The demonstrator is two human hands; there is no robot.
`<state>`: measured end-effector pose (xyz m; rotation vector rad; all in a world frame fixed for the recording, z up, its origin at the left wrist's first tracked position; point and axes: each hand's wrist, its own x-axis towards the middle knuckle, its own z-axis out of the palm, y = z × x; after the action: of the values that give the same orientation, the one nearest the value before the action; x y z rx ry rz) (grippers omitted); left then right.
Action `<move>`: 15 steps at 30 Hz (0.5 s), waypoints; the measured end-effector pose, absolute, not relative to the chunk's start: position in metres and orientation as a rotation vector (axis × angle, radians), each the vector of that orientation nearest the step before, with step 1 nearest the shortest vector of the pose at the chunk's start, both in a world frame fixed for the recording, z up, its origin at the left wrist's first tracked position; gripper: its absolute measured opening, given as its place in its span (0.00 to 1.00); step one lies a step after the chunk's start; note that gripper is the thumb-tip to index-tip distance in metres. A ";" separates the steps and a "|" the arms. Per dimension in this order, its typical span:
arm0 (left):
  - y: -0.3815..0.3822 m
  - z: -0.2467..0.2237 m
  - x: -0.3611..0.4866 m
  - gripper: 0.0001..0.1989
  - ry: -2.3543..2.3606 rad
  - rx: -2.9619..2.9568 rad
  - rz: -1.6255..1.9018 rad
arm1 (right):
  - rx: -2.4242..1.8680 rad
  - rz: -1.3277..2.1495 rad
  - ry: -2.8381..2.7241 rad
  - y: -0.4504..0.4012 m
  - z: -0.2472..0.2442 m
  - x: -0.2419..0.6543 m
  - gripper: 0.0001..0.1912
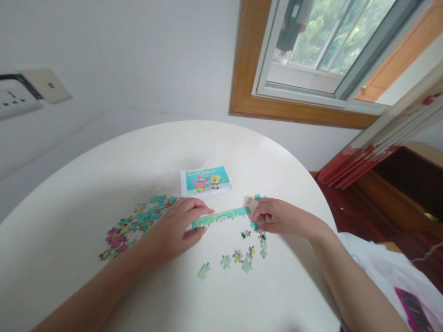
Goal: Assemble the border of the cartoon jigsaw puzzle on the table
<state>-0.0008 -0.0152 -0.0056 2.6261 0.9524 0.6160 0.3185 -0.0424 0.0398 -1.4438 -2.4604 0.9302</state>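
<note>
Strip of joined jigsaw pieces, narrow, flat, teal and yellow-green (pixel 223 216), lies on the round white table (pixel 256 302) between the person's bare hands, its long axis running left to right, the right end slightly farther off. From where I stand, the left hand (pixel 183 223) sits at its left end, thumb and fingers parted to either side; whether they grip, I cannot tell. The right hand (pixel 282 216) is nearer the right end, fingers bent, partly covering teal pieces there; I cannot make out whether anything is pinched. The strip's far edge looks straight, its near edge knobbed, with a pale figure around the middle. Loose pale-green jigsaw pieces (pixel 226 262) lie on its near side.
</note>
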 end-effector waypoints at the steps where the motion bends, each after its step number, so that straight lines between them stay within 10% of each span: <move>1: -0.015 -0.006 -0.001 0.16 0.947 2.628 0.618 | -1.457 0.932 -2.450 -0.042 0.039 0.319 0.11; 15: -0.017 -0.003 0.000 0.16 0.967 2.599 0.590 | -1.538 0.791 -2.345 -0.035 0.039 0.314 0.07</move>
<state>0.0002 -0.0168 -0.0034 2.5990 0.9666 0.5899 0.3143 -0.0352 0.0385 -1.5377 -2.3451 0.7910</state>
